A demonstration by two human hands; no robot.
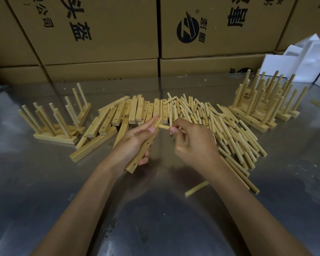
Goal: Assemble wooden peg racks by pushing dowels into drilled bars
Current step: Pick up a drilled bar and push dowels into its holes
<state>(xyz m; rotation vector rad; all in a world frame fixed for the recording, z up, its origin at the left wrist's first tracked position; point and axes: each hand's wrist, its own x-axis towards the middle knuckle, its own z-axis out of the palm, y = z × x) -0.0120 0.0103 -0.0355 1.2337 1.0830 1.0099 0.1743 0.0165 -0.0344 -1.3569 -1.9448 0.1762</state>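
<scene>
We find the left hand [137,139] gripping a drilled bar [144,147] clear of the desk [155,209], its fingers [145,158] wrapped round the shaft with the holes turned toward the right hand [190,139], evidently so they stay reachable. The right hand pinches a dowel [163,127] between thumb and fingertips, its free end aimed at the bar's upper end, just beside it; we cannot tell whether it has entered a hole. We judge this the first peg of this bar. Loose dowels [220,126] lie heaped to the right, undrilled-side-up and drilled bars [129,115] piled centre, finished racks [262,106] standing on both sides. Cardboard boxes [100,34] stand closed behind; contents are unseen.
</scene>
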